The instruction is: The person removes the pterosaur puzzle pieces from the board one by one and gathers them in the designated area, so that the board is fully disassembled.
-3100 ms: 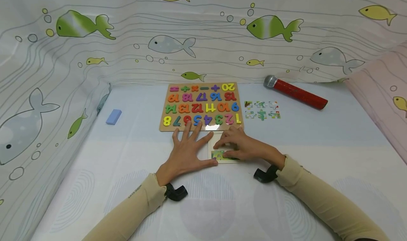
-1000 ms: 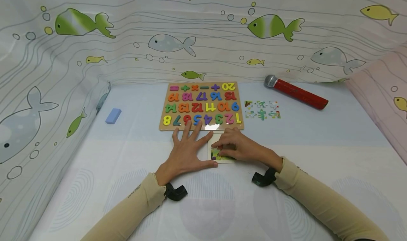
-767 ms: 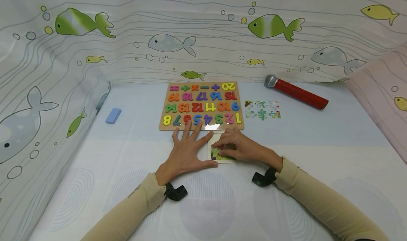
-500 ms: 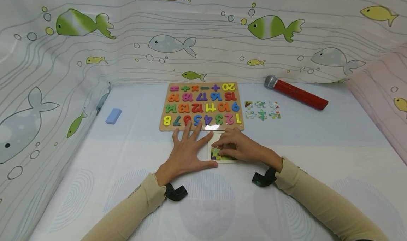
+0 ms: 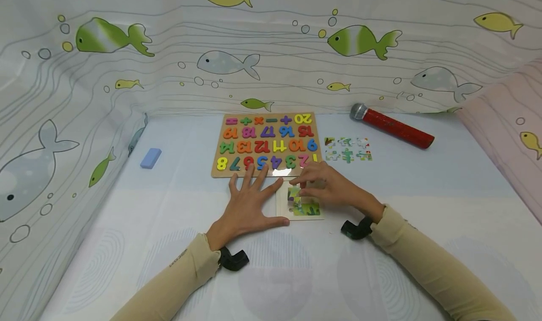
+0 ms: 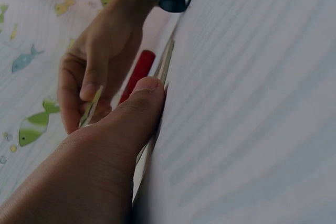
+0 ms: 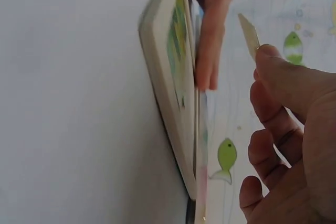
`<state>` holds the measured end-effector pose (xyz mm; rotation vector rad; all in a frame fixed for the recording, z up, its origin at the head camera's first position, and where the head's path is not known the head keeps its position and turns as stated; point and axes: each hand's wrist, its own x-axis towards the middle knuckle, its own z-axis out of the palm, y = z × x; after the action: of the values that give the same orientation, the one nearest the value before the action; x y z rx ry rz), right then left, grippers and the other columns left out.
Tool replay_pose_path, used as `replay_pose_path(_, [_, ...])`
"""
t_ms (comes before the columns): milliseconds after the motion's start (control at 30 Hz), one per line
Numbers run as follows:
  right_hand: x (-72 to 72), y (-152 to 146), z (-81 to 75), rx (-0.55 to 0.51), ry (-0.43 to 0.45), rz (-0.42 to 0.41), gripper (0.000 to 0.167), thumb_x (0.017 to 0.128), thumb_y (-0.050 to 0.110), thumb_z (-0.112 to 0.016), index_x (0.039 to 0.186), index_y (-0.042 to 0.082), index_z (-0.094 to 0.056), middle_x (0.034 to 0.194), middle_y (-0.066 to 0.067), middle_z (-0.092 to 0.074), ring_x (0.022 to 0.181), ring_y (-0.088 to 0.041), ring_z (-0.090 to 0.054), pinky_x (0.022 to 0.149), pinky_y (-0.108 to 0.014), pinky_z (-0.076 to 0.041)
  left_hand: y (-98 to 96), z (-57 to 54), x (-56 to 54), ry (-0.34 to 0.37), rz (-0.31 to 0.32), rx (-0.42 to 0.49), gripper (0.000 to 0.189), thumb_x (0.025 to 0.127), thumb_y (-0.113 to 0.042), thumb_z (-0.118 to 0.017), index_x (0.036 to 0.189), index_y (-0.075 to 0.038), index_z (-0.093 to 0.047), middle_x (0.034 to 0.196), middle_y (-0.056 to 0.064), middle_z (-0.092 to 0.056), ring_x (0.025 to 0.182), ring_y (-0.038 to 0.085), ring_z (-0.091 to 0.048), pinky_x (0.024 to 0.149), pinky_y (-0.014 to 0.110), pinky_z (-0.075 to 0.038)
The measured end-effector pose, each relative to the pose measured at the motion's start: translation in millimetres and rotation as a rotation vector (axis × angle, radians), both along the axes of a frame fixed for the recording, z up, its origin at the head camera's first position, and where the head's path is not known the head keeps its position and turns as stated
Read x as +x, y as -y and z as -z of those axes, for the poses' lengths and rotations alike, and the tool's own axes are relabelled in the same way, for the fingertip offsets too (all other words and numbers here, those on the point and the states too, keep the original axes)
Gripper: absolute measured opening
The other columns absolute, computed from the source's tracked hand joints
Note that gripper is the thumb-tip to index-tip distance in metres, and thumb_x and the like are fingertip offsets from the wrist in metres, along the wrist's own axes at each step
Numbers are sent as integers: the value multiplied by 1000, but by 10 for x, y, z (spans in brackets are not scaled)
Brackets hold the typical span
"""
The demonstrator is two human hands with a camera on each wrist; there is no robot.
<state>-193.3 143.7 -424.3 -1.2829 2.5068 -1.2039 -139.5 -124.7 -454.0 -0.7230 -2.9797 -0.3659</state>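
My right hand (image 5: pixel 328 187) pinches a small green jigsaw piece (image 5: pixel 292 194) between thumb and fingers, above a pale shallow puzzle tray (image 5: pixel 282 208). In the right wrist view the piece (image 7: pixel 249 35) is seen edge-on, apart from the tray (image 7: pixel 163 72). Joined green pieces (image 5: pixel 309 209) lie along the tray's near side; its far right part is hidden by the right hand. Fingers spread, my left hand (image 5: pixel 245 210) lies flat at the tray's left side, thumb at its near left corner. In the left wrist view its thumb (image 6: pixel 142 100) rests against the tray's edge.
Just behind the tray lies a wooden number board (image 5: pixel 216 172) with coloured numerals. Several loose jigsaw pieces (image 5: pixel 348 155) sit in two rows to its right. A red toy microphone (image 5: pixel 394 127) lies at the back right, a blue block (image 5: pixel 151 158) at the left.
My right hand has lifted the jigsaw piece from the tray's near left corner and shifted slightly right. More of the joined green pieces now shows. The left hand has stayed in place.
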Motion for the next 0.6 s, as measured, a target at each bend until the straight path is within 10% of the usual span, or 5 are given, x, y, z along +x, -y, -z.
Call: replay_pose_path(600, [-249,-417,-192,-89,-62,111,30,88,7,-78,118,7,-76,90,2,-72,83,-16,-52,76,-36,-41,-2,1,11,13,-5,7,105,71,-89,-60,158,-38,-34,173,8,-10,159,45,1,112,80,-1])
